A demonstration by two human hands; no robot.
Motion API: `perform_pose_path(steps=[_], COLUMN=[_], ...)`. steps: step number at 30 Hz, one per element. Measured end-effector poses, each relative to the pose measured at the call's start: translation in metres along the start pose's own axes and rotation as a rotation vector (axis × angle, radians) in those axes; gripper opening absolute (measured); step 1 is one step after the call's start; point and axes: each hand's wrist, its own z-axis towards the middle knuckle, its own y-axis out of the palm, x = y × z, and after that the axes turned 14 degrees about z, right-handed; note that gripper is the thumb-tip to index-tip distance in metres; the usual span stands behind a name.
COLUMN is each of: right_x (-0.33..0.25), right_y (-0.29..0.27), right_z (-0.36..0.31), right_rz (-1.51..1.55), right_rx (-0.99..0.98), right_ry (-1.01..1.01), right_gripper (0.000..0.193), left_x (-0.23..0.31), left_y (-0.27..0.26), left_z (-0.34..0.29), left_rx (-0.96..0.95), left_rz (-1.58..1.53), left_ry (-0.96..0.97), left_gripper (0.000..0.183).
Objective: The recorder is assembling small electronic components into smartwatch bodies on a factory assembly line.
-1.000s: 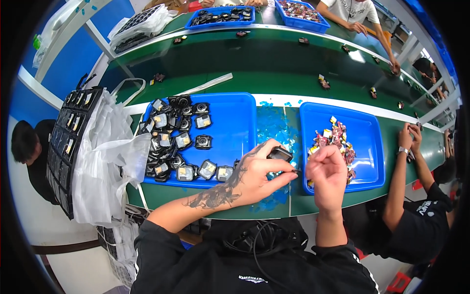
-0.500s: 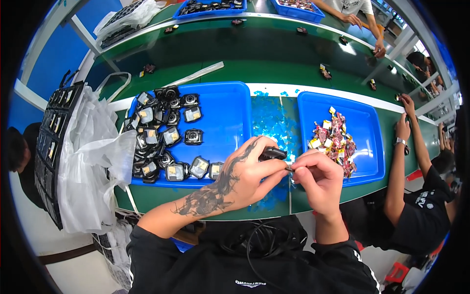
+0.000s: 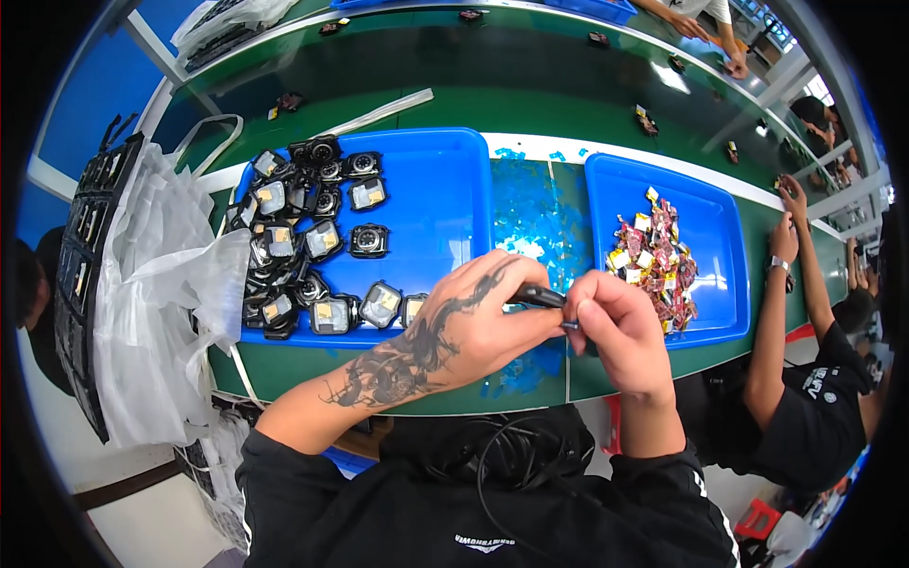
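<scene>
My left hand (image 3: 488, 308) is closed round a black watch case (image 3: 538, 296), seen edge-on above the fingers, with most of it hidden in the grip. Thumb and forefinger of my right hand (image 3: 620, 327) are pinched together right against my left fingertips, by the edge of the case. Something small and dark shows at that pinch, too little of it to name. Left of my hands, a blue tray (image 3: 431, 204) holds several black watch cases (image 3: 324, 239), some showing clear squarish faces, others round backs.
A second blue tray (image 3: 715, 232) at the right holds a pile of small red, yellow and white parts (image 3: 653, 260). Blue film scraps (image 3: 530, 213) litter the green bench between the trays. Plastic-wrapped black racks (image 3: 95, 275) stand at left. A co-worker's arm (image 3: 800, 275) reaches in at right.
My right hand has shifted slightly right and its fingers have curled closer together. The watch case has tilted a little in my left hand. The whole view has shifted slightly.
</scene>
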Motion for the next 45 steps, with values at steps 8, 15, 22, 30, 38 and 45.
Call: perform_pose_path(steps=[8, 15, 22, 30, 38, 45], right_x=[0.014, 0.017, 0.017, 0.011, 0.008, 0.004], right_y=[0.005, 0.018, 0.012, 0.027, 0.030, 0.034], right_z=[0.021, 0.014, 0.015, 0.029, 0.027, 0.027], right_rz=[-1.022, -0.270, -0.403, -0.777, -0.928, -0.999], right_rx=[0.263, 0.170, 0.307, 0.178, 0.200, 0.198], right_ry=[-0.488, -0.379, -0.558, -0.551, -0.556, -0.539], right_gripper=[0.024, 0.014, 0.010, 0.022, 0.014, 0.014], left_x=[0.005, 0.000, 0.000, 0.004, 0.001, 0.000], left_y=[0.002, 0.017, 0.006, 0.014, 0.012, 0.022], left_z=[-0.002, -0.006, -0.003, -0.005, -0.004, -0.010], left_rx=[-0.144, -0.008, -0.131, 0.043, -0.115, -0.008], left_rz=[-0.354, -0.534, -0.525, -0.933, -0.893, -0.782], left_ry=[-0.541, -0.582, -0.604, -0.625, -0.600, -0.535], left_gripper=[0.014, 0.015, 0.038, 0.051, 0.051, 0.049])
